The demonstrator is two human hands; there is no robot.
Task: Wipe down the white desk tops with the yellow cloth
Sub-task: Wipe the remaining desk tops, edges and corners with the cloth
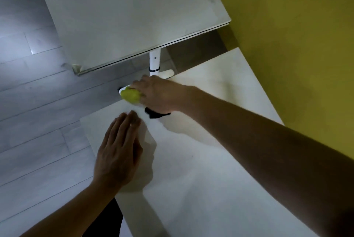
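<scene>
The right hand reaches across the near bench to its far edge, fingers curled round the bunched yellow cloth, which it presses down at that edge; part of the cloth pokes out past the fingertips, over the gap beyond the near bench. The left hand lies flat on the near bench, closer to the person than the cloth, its fingers straight and together, palm down, holding nothing. Under the heel of the right hand a small dark thing shows on the near bench; what it is cannot be told. Beyond the near bench, across a narrow gap, stands a second white bench, tilted in the view, with a few faint smudges near its right corner. Its white leg drops into the gap just past the cloth. A yellow-green wall runs along the right side of the near bench, and grey plank floor lies to its left.
</scene>
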